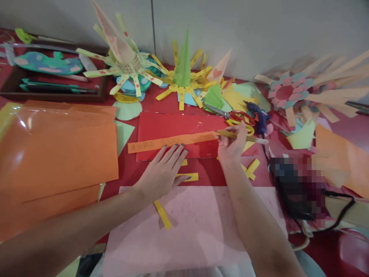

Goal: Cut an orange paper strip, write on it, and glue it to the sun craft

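Lying in smooth, flat rectangles, orange sheets (72,154) overlap left of the left fingers (169,156), which rest flat and slightly parted, gripping nothing. Under their tips, a long, narrow orange paper strip (144,146), faintly written on, crosses a red rectangular board (184,121). Near the strip's right end, the right fingers (242,134) pinch a slim pencil (226,133). Just beyond them sit metal-bladed scissors (223,113); to their right, a blue glue gun (261,119).
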`<state>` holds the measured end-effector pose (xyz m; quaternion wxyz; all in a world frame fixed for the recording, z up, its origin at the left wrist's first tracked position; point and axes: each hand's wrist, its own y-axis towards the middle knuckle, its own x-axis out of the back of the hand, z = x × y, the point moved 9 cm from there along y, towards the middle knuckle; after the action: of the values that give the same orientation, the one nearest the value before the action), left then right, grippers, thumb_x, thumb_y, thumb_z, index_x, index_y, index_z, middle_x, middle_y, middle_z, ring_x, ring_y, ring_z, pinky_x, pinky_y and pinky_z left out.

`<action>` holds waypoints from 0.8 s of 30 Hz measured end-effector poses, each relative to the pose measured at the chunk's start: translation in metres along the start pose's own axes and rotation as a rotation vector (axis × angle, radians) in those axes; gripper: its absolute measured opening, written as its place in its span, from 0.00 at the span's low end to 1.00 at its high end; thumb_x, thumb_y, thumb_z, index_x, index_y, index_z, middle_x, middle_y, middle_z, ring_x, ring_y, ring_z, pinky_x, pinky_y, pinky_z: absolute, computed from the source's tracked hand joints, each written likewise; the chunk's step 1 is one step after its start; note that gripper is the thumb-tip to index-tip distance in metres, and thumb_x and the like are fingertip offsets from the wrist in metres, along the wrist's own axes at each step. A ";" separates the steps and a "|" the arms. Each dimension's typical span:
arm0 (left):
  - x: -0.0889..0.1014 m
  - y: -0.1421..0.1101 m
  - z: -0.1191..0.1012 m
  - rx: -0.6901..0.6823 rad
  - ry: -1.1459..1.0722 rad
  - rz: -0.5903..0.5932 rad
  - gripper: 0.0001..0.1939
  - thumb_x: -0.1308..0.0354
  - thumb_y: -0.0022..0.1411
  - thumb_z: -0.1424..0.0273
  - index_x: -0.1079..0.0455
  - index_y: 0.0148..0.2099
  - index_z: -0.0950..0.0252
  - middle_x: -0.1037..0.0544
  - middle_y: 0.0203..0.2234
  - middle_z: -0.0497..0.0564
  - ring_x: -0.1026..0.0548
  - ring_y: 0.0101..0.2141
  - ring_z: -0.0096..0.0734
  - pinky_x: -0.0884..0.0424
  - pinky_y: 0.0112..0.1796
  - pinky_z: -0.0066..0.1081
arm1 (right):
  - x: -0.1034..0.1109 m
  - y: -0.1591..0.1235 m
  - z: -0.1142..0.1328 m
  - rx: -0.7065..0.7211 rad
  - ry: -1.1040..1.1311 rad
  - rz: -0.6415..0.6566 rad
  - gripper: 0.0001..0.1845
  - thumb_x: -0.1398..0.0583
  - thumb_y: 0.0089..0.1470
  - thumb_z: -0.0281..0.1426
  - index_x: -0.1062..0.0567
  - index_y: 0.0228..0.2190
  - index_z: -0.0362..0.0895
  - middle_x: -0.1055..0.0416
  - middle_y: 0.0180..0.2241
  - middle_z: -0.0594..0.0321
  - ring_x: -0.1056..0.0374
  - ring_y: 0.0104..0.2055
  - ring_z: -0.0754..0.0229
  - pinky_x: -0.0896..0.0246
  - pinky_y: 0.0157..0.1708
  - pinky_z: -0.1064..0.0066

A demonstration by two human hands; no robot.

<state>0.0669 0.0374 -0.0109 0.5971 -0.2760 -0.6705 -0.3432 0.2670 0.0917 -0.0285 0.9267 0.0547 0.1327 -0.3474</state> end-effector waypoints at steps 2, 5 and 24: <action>0.004 -0.001 0.000 -0.005 0.010 -0.025 0.28 0.61 0.66 0.60 0.43 0.60 0.75 0.36 0.56 0.62 0.38 0.56 0.44 0.43 0.56 0.44 | 0.006 0.000 0.008 0.069 -0.009 -0.063 0.25 0.51 0.52 0.52 0.38 0.18 0.46 0.53 0.06 0.78 0.55 0.08 0.71 0.39 0.16 0.74; 0.007 -0.002 0.001 0.000 0.013 -0.058 0.27 0.61 0.66 0.61 0.41 0.59 0.74 0.33 0.55 0.60 0.36 0.55 0.44 0.42 0.56 0.44 | 0.008 -0.004 0.014 0.154 -0.063 -0.116 0.23 0.51 0.54 0.48 0.38 0.18 0.45 0.52 0.08 0.77 0.54 0.09 0.72 0.39 0.16 0.74; 0.004 -0.005 0.001 0.004 -0.037 -0.053 0.24 0.59 0.66 0.62 0.37 0.56 0.71 0.33 0.54 0.61 0.35 0.55 0.44 0.37 0.52 0.41 | -0.065 -0.041 -0.007 0.083 -0.549 0.534 0.19 0.43 0.53 0.38 0.41 0.16 0.45 0.40 0.11 0.73 0.36 0.17 0.69 0.43 0.20 0.78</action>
<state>0.0614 0.0350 -0.0073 0.5760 -0.2634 -0.6889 -0.3524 0.1913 0.1032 -0.0169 0.9826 0.0299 -0.1535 -0.1005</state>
